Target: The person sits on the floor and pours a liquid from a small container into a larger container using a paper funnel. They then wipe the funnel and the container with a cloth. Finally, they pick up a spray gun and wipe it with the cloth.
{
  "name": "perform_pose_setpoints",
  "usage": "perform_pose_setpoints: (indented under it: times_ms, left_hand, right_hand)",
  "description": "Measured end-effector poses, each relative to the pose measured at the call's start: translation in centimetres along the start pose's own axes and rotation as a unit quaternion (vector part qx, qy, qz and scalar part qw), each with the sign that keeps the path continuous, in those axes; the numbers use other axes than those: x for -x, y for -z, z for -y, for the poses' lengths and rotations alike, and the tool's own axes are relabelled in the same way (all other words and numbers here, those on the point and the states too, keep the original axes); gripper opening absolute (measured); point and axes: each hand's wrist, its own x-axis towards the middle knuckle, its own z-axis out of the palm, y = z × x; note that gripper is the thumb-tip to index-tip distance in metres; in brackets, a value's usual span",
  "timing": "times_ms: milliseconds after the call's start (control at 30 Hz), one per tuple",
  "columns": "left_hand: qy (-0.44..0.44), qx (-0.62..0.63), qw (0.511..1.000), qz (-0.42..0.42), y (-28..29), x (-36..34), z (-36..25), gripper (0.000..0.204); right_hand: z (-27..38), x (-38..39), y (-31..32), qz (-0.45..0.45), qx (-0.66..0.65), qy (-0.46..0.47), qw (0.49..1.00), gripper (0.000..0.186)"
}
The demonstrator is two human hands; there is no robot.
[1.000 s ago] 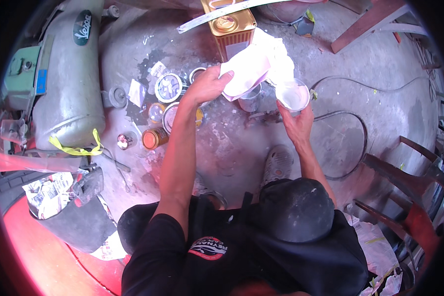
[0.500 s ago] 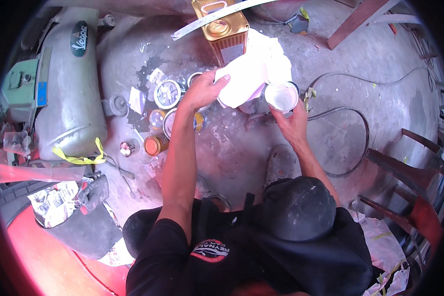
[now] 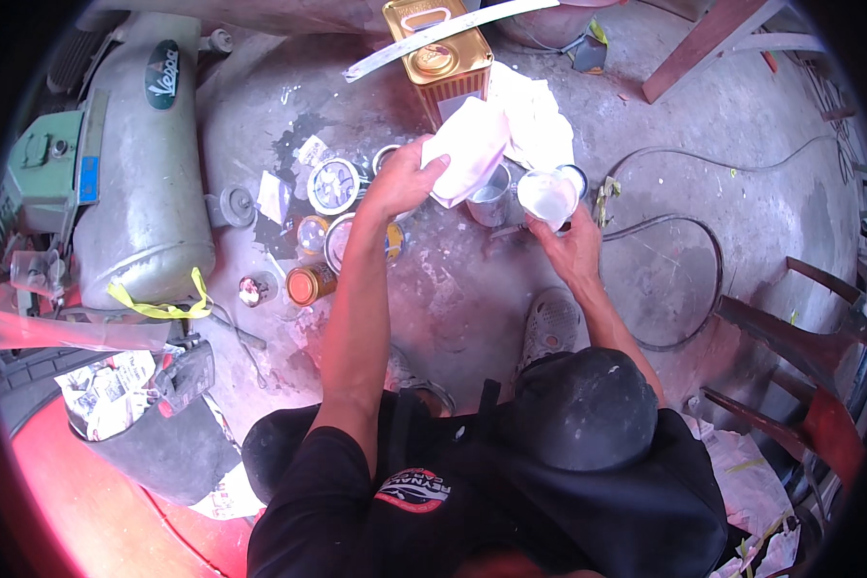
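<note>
left hand (image 3: 407, 179) has its fingers pinched on the edge of a white sheet (image 3: 470, 149), probably light and floppy. right hand (image 3: 572, 245) has fingers curled round a white-lined cup (image 3: 547, 198), both over the floor (image 3: 462, 308). cup's likely light, stiff, slick if wet; i'd grip the outer wall.

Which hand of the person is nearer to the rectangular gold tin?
Left. The left hand is just below the rectangular gold tin in the picture; the right hand is farther off, below and to its right.
</note>
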Motion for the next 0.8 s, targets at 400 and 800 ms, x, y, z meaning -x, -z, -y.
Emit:
perform_pose_setpoints:
  times_ms: [400,800]
  left_hand:
    - [-0.024,-0.017,0.998,0.057,7.0,0.6,-5.2,0.034]
    - [0.092,-0.147,0.979,0.112,8.4,7.2,-1.5,0.033]
  right_hand:
    - [5.0,-0.5,1.1,0.119,0.007,0.012,0.993,0.052]
    - [3.7,1.3,-11.4,0.25,0.006,0.095,0.963,0.055]
